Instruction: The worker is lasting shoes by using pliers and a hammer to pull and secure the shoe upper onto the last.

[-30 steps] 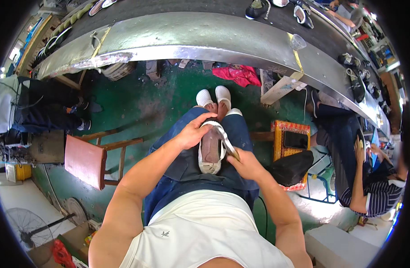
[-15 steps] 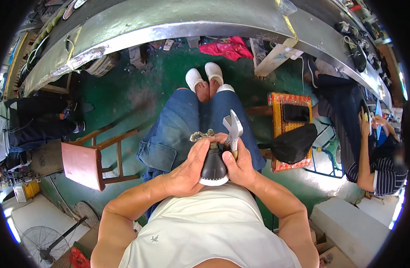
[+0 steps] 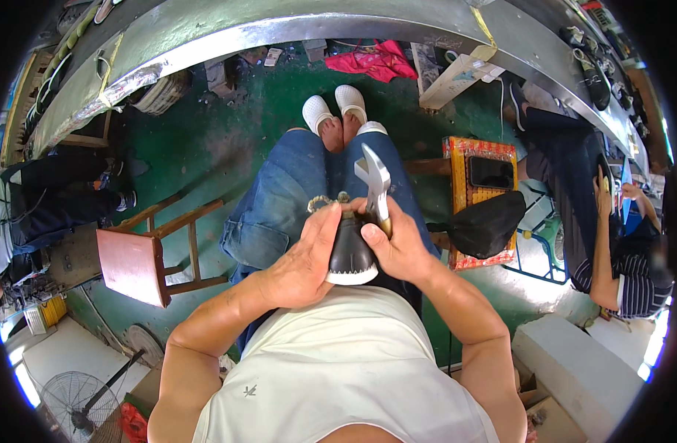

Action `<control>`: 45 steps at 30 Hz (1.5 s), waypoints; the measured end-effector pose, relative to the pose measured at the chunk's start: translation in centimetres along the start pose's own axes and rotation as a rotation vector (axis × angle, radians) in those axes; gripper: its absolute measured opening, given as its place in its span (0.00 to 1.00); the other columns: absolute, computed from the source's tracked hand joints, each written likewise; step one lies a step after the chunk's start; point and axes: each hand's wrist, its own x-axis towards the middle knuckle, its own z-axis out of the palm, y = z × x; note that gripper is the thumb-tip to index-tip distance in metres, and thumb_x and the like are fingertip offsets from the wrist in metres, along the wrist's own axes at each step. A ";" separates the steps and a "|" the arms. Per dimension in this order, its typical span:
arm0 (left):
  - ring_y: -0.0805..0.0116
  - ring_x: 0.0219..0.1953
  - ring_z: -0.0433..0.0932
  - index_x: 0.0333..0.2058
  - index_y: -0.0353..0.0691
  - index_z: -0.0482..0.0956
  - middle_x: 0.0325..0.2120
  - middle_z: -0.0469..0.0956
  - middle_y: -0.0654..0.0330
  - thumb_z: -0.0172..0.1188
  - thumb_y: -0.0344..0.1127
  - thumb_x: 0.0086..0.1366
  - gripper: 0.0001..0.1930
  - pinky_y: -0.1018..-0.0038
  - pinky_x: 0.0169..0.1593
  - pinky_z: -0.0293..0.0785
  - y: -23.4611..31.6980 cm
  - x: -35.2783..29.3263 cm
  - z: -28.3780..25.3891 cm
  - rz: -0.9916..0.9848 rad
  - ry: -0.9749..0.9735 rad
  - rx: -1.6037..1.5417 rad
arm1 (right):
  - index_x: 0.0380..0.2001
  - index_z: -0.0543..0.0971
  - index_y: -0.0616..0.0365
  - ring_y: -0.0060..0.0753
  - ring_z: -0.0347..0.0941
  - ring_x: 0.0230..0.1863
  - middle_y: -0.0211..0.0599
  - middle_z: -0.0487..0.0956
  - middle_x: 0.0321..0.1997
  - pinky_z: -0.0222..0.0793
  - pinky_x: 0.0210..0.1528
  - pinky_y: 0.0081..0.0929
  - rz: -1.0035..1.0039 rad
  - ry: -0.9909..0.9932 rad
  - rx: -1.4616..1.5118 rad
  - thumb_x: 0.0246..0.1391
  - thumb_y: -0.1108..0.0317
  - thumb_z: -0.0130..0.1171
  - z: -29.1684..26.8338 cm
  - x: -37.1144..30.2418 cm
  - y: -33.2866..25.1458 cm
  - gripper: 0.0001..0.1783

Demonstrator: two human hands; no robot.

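Note:
Between my hands, above my lap, is a black shoe upper [image 3: 352, 251] with a white jagged edge at its rounded end; it looks stretched over a shoe last. My left hand [image 3: 301, 260] lies along its left side, fingers wrapped around it. A light cord-like loop [image 3: 318, 201] shows at the shoe's far end. My right hand [image 3: 403, 245] grips a hammer [image 3: 375, 179] with a shiny metal head, raised upward, and its thumb presses against the shoe's right side. The far fingers of both hands are partly hidden behind the shoe.
A long metal-edged bench [image 3: 279, 29] curves across the far side. A wooden stool [image 3: 132, 266] stands at left. To the right, a black cloth item [image 3: 488, 225] and a phone [image 3: 492, 172] rest on an orange woven seat [image 3: 459, 193]. A co-worker [image 3: 619, 251] sits further right.
The shoe has tipped slightly, so more of its jagged white edge shows. The hammer head has moved a little away from me and left. My head view has shifted slightly.

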 end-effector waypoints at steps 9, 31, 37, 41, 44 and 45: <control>0.31 0.73 0.46 0.73 0.31 0.30 0.72 0.42 0.34 0.67 0.27 0.59 0.56 0.45 0.74 0.46 -1.2 1.7 0.1 -0.004 0.023 0.039 | 0.59 0.65 0.60 0.50 0.77 0.54 0.50 0.78 0.53 0.71 0.59 0.37 0.028 -0.319 -0.344 0.36 0.54 0.83 -4.1 2.2 -4.2 0.51; 0.76 0.41 0.79 0.58 0.37 0.77 0.43 0.81 0.64 0.54 0.34 0.70 0.19 0.79 0.43 0.74 -10.6 3.1 1.6 -0.820 -0.168 -0.913 | 0.41 0.73 0.62 0.27 0.76 0.27 0.35 0.79 0.26 0.72 0.28 0.29 0.655 0.094 0.155 0.56 0.68 0.67 -3.4 -0.7 4.8 0.16; 0.64 0.73 0.55 0.76 0.42 0.43 0.72 0.57 0.54 0.67 0.36 0.65 0.50 0.68 0.74 0.49 -7.5 1.6 3.9 -0.603 -0.112 -0.925 | 0.47 0.74 0.65 0.55 0.82 0.37 0.51 0.83 0.32 0.75 0.42 0.45 0.315 -0.300 -0.668 0.62 0.63 0.59 -6.2 -3.5 -0.1 0.16; 0.63 0.73 0.54 0.76 0.37 0.38 0.73 0.54 0.50 0.64 0.38 0.69 0.49 0.70 0.74 0.49 -7.6 1.0 4.7 -0.616 -0.109 -0.833 | 0.56 0.72 0.69 0.58 0.79 0.43 0.54 0.80 0.42 0.75 0.46 0.46 0.130 -0.417 -0.882 0.59 0.69 0.59 -6.2 -2.9 -1.1 0.24; 0.63 0.73 0.54 0.76 0.36 0.37 0.73 0.53 0.50 0.63 0.38 0.70 0.48 0.71 0.74 0.49 -8.4 0.5 5.4 -0.587 -0.104 -0.840 | 0.58 0.70 0.74 0.56 0.77 0.48 0.55 0.78 0.47 0.76 0.49 0.45 -0.051 -0.366 -0.971 0.57 0.73 0.58 -6.4 -2.8 -0.8 0.26; 0.64 0.74 0.53 0.76 0.36 0.37 0.73 0.53 0.50 0.63 0.38 0.70 0.48 0.71 0.74 0.48 -8.7 0.3 5.6 -0.569 -0.097 -0.853 | 0.58 0.70 0.74 0.56 0.77 0.48 0.55 0.78 0.47 0.76 0.49 0.45 -0.056 -0.370 -0.973 0.57 0.73 0.58 -6.5 -2.8 -0.9 0.26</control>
